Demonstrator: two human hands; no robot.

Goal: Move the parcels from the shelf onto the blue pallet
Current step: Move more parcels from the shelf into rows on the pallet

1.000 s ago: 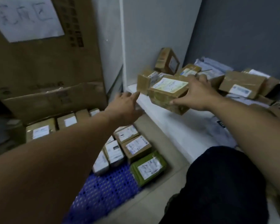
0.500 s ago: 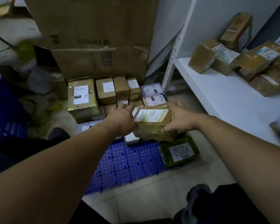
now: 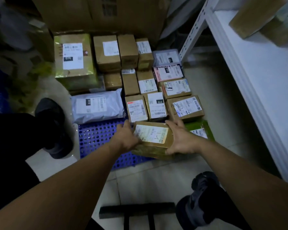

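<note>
A brown taped parcel (image 3: 152,138) with a white label marked "1-3" sits low over the front of the blue pallet (image 3: 96,135). My left hand (image 3: 125,138) grips its left side and my right hand (image 3: 181,140) grips its right side. Whether the parcel rests on the pallet cannot be told. Behind it, several labelled parcels (image 3: 154,105) fill the pallet in rows, with a grey mailer bag (image 3: 96,105) at the left and a green parcel (image 3: 200,130) at the right. More brown parcels (image 3: 263,19) remain on the white shelf (image 3: 263,77) at the upper right.
Large cardboard boxes (image 3: 103,12) stand behind the pallet. My shoes (image 3: 55,125) stand left of the pallet and at the lower right (image 3: 199,200). A dark stool or frame (image 3: 136,211) sits on the tiled floor below. The shelf's perforated post (image 3: 193,32) rises right of the pallet.
Both hands have carried the parcel from the shelf down to the front of the pallet. My view has swung left and down to the pallet.
</note>
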